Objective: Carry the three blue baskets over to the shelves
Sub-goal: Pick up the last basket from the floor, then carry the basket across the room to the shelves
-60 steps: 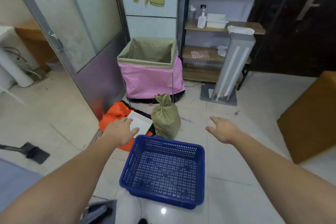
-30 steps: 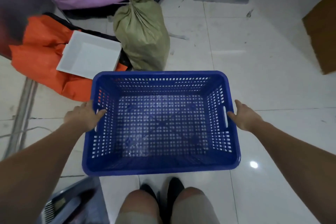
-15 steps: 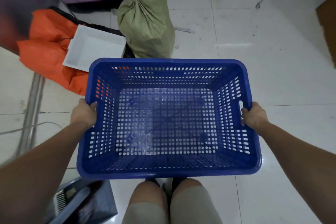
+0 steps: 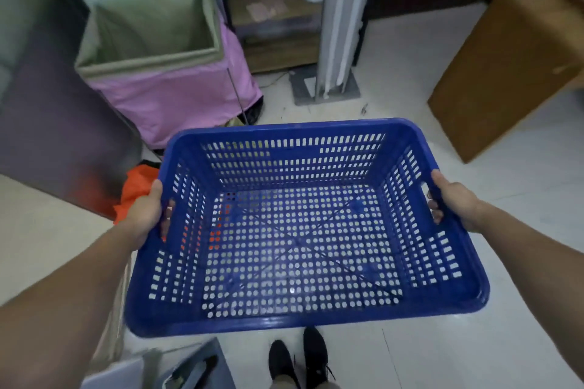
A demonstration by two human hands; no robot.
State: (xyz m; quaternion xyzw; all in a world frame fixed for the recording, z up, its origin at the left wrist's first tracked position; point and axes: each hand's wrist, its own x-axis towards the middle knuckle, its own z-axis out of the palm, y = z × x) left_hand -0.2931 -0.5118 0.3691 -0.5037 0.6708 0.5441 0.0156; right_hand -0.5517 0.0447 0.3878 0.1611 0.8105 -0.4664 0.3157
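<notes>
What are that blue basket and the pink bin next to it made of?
The blue basket looks like moulded plastic, slightly glossy: its rim catches the light and its walls and floor are a regular grid of holes. The pink bin seems a thin woven or plastic fabric, since it sags and creases, with an olive liner folded over its top.

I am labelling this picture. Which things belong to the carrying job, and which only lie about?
Job: blue basket, gripped by left hand and right hand; shelves ahead.

Lying about: pink bin, orange bag, brown box, grey stand.
</notes>
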